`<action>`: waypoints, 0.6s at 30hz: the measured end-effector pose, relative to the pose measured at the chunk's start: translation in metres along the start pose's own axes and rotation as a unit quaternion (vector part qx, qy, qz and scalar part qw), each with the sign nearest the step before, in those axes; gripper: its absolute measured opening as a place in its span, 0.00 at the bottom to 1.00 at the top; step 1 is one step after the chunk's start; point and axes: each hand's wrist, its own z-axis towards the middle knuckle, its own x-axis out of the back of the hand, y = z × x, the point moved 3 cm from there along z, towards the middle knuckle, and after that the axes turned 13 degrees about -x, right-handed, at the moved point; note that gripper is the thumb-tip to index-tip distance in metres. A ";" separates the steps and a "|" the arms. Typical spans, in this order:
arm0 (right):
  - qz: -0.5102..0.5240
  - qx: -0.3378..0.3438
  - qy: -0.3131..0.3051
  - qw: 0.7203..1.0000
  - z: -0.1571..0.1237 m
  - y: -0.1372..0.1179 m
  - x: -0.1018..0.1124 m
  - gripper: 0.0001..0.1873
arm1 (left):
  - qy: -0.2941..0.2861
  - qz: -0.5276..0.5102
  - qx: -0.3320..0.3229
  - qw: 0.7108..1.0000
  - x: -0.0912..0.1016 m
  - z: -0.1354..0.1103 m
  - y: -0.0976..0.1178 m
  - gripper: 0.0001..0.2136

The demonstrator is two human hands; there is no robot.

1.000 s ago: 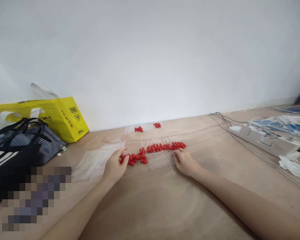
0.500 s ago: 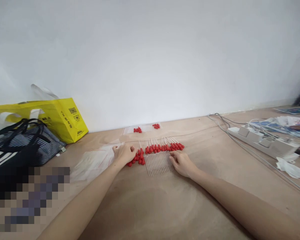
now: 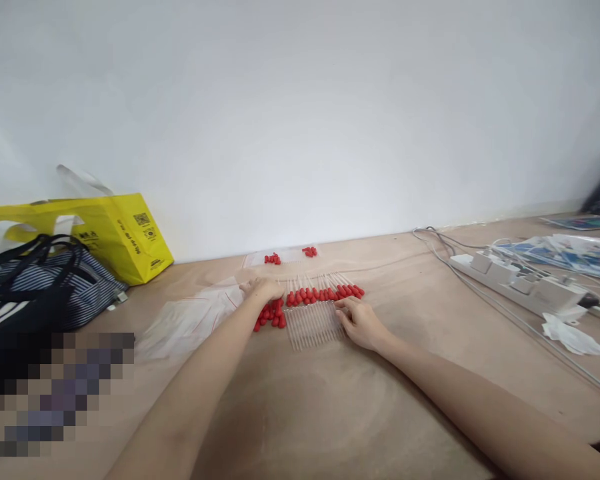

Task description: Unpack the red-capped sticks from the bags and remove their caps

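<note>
A row of thin clear pipettes [image 3: 316, 323] with red rubber bulbs [image 3: 325, 293] lies side by side on the brown tabletop. A loose heap of red bulbs [image 3: 271, 315] sits just left of the row. My left hand [image 3: 263, 290] reaches past that heap to the far left end of the row, fingers curled; what they hold, if anything, is hidden. My right hand [image 3: 359, 322] rests on the right end of the row, fingers bent against the pipettes.
Clear plastic bags [image 3: 190, 320] lie left of the heap; another bag with red bulbs [image 3: 287, 255] lies by the wall. A yellow bag [image 3: 105, 233] and a striped tote [image 3: 45, 293] stand at left. A white power strip [image 3: 520, 283] with cables and papers [image 3: 570, 250] is at right.
My left hand has moved from the near side of the loose bulbs forward to the far left end of the pipette row. The right hand has stayed at the row's right end.
</note>
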 end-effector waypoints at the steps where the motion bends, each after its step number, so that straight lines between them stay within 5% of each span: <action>1: 0.000 0.005 0.005 1.000 0.000 0.001 0.000 0.10 | 0.007 -0.005 0.008 1.000 0.002 0.000 0.000 0.12; 5: -0.002 0.012 0.020 1.000 0.002 0.004 -0.001 0.09 | 0.055 -0.031 0.023 0.998 0.020 -0.005 -0.005 0.09; 9: 0.012 0.034 0.037 0.999 0.001 0.003 0.001 0.09 | 0.104 -0.077 -0.038 0.991 0.043 -0.032 -0.006 0.12; 14: 0.051 0.127 0.075 0.988 -0.004 -0.009 0.008 0.10 | 0.154 -0.114 -0.157 0.969 0.041 -0.103 -0.007 0.13; 18: 0.039 0.191 0.124 0.973 -0.012 -0.022 0.010 0.12 | 0.224 -0.038 -0.359 0.905 0.027 -0.150 -0.007 0.10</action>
